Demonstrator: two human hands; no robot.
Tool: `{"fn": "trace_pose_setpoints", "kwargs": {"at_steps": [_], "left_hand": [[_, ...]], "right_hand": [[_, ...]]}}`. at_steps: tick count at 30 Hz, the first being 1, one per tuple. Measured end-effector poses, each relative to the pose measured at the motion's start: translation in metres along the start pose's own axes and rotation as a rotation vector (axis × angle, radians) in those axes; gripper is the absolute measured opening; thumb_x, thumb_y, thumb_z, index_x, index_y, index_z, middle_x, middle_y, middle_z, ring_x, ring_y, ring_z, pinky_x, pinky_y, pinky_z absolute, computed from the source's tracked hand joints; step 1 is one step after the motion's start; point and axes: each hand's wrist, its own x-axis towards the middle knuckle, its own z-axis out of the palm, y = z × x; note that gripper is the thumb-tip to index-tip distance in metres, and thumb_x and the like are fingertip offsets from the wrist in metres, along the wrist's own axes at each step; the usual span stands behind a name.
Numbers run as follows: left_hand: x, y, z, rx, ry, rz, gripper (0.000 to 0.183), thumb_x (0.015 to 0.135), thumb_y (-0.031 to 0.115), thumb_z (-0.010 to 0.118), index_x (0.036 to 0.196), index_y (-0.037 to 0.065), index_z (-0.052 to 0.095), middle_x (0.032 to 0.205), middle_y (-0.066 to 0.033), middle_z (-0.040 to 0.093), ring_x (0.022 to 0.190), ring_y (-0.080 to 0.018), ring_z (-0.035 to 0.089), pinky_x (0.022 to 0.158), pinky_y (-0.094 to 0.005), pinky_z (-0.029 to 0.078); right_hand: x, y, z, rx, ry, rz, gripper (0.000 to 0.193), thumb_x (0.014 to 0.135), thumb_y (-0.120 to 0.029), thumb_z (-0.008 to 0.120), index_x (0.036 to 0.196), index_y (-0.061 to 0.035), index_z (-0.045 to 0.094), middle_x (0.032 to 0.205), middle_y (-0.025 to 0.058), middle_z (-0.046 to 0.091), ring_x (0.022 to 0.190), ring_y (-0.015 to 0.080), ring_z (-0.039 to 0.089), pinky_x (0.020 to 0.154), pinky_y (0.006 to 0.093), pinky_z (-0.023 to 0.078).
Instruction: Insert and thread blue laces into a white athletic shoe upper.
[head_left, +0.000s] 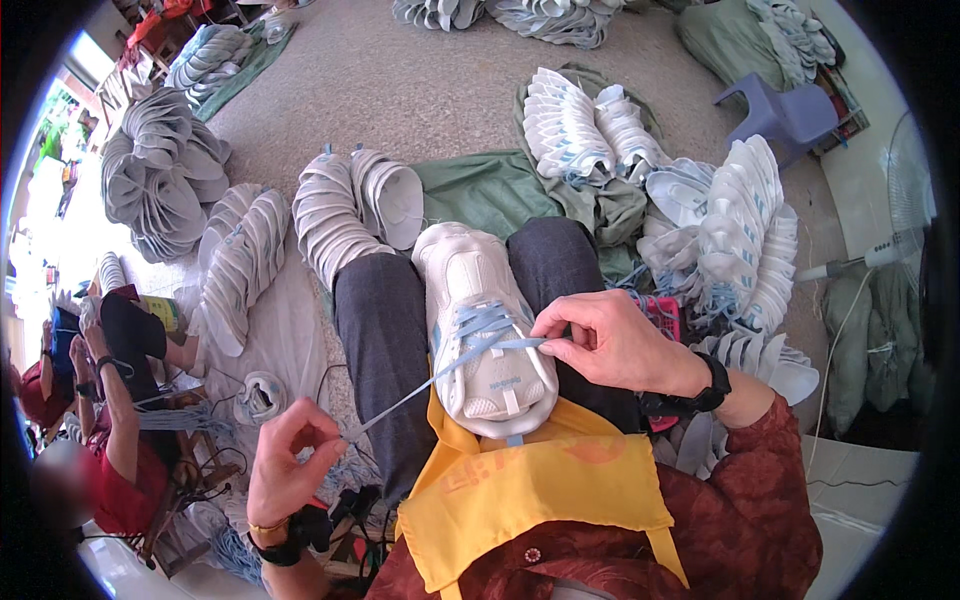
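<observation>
A white shoe upper (462, 258) lies between my thighs, its tongue end toward me and resting by my yellow apron (540, 500). Light blue shoelace (402, 402) runs through its eyelets and crosses over the tongue. Off to the left of the shoe, my left hand (290, 455) pinches one lace end, and that length is drawn taut across my thigh. My right hand (625, 342) is closed at the shoe's right side, with thumb and forefinger on the other lace, close to the eyelets. Both wrists wear black bands.
Stacked white shoe uppers stand ahead at left (335, 215) and right (745, 230). A green cloth (480, 190) covers floor beyond my knees. A purple stool (785, 115) and a fan (905, 240) are at the right. At the left, another person in red (125, 460) sits near blue laces.
</observation>
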Motion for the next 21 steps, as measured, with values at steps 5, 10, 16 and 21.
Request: {"fn": "trace_pose_setpoints", "kwargs": {"at_steps": [5, 10, 16, 21], "left_hand": [[0.014, 0.0, 0.016, 0.177, -0.059, 0.105, 0.02, 0.083, -0.001, 0.076, 0.091, -0.001, 0.058, 0.075, -0.0055, 0.063, 0.065, -0.0123, 0.063, 0.059, -0.0264, 0.048], [0.024, -0.001, 0.031, 0.146, -0.022, 0.071, 0.02, 0.085, -0.001, 0.076, 0.095, -0.001, 0.059, 0.079, -0.0073, 0.065, 0.067, -0.0135, 0.065, 0.063, -0.0274, 0.053], [0.053, 0.016, 0.068, 0.099, 0.117, 0.302, 0.019, 0.087, -0.001, 0.073, 0.1, -0.001, 0.059, 0.088, -0.0101, 0.068, 0.079, -0.021, 0.07, 0.073, -0.0326, 0.058], [0.075, 0.025, 0.084, 0.172, 0.045, 0.362, 0.018, 0.086, -0.002, 0.071, 0.1, -0.001, 0.061, 0.086, -0.0091, 0.065, 0.076, -0.0203, 0.063, 0.069, -0.0319, 0.051]], "right_hand": [[0.001, -0.006, 0.001, -0.02, 0.012, -0.049, 0.011, 0.087, -0.005, 0.073, 0.096, -0.001, 0.069, 0.079, 0.0111, 0.069, 0.062, 0.0212, 0.066, 0.058, 0.0329, 0.052], [0.003, -0.008, -0.001, -0.044, 0.014, -0.065, 0.011, 0.086, -0.006, 0.074, 0.094, -0.0014, 0.068, 0.078, 0.0112, 0.068, 0.06, 0.0224, 0.064, 0.057, 0.0343, 0.051], [0.007, -0.007, 0.003, -0.051, 0.057, -0.15, 0.013, 0.084, -0.003, 0.077, 0.096, -0.002, 0.07, 0.078, 0.0051, 0.065, 0.054, 0.0108, 0.055, 0.05, 0.0276, 0.043], [0.007, -0.008, 0.001, -0.119, 0.061, -0.193, 0.017, 0.082, 0.001, 0.075, 0.098, -0.0036, 0.07, 0.079, 0.0051, 0.063, 0.051, 0.0126, 0.052, 0.05, 0.0295, 0.043]]}}
